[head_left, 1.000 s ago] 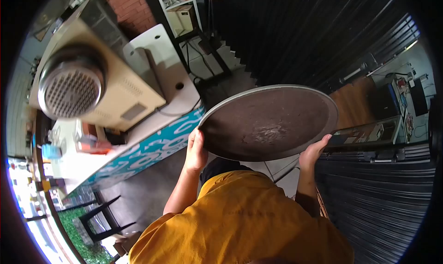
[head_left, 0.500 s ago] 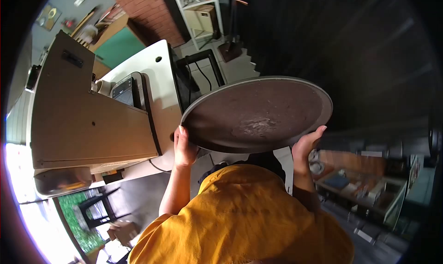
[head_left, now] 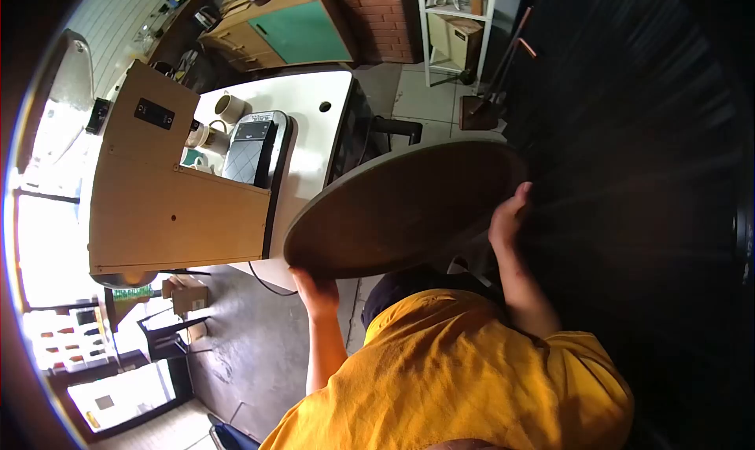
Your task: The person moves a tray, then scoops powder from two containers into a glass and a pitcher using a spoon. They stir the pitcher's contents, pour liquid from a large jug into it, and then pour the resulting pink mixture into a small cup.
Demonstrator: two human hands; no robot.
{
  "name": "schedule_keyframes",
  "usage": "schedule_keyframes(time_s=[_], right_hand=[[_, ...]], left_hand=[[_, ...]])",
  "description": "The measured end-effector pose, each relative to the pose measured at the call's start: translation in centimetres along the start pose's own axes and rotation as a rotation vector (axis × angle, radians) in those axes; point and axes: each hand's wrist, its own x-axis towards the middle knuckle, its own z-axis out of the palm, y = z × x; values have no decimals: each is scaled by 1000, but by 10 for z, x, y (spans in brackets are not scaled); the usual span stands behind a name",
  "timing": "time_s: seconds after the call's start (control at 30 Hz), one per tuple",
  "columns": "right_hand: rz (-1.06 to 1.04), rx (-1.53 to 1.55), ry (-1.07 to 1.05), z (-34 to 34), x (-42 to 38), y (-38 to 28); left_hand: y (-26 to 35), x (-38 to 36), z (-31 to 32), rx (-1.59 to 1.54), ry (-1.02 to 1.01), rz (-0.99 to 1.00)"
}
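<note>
A large round dark brown tray (head_left: 417, 206) with a raised grey rim is held up in front of my body, tilted, its left side lower than its right. My left hand (head_left: 318, 294) grips the rim at the lower left, the thumb along the edge and the other fingers hidden beneath. At the right rim, my right hand (head_left: 510, 218) is closed on the tray, thumb pointing up over the edge. Just left of the tray is a white counter (head_left: 311, 128).
On the counter stand a wooden-sided machine (head_left: 173, 214), a flat black scale-like device (head_left: 253, 151) and a cup (head_left: 230, 108). A green-doored cabinet (head_left: 303, 29), a white shelf (head_left: 460, 10) and a long-handled dustpan (head_left: 478, 112) are farther back. A dark surface fills the right side.
The view has swung, so the counter and machine now appear farther right. The tray, still in both hands, tilts more, its left side lower, and looks darker.
</note>
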Motion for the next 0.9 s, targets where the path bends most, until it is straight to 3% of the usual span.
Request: schedule_keyframes(time_s=[0.03, 0.1, 0.2, 0.3, 0.37, 0.43, 0.53, 0.6, 0.63, 0.7, 0.77, 0.83, 0.9], right_hand=[[-178, -113, 5, 8, 7, 2], [-177, -54, -16, 20, 19, 10], [-136, -228, -96, 39, 42, 34], [-291, -156, -5, 64, 68, 18], [-238, 66, 70, 79, 78, -14], [-210, 90, -39, 84, 93, -25], [-136, 168, -168, 99, 109, -27], [-112, 230, -198, 115, 118, -28], [-100, 267, -192, 124, 119, -30], [-85, 313, -197, 147, 136, -28], [-153, 135, -224, 164, 158, -15], [-86, 60, -325, 174, 175, -28], [-31, 14, -429, 198, 212, -14]], left_hand=[[-1, 0, 4, -3, 16, 8], [-4, 2, 10, 25, 128, 2], [-17, 15, 8, 9, 100, 23], [-27, 39, 16, -112, 52, 27], [-37, 57, 16, -143, 47, 16], [-47, 70, 12, -157, 59, 0], [-63, 83, 1, 94, 99, 47], [-75, 90, -5, 977, 158, 421], [-74, 96, -2, 983, 180, 429], [-72, 112, 10, 395, 151, 98], [-75, 131, 24, 325, 209, 147], [-66, 135, 60, 274, 277, 162], [-42, 162, 121, -14, 510, 124]])
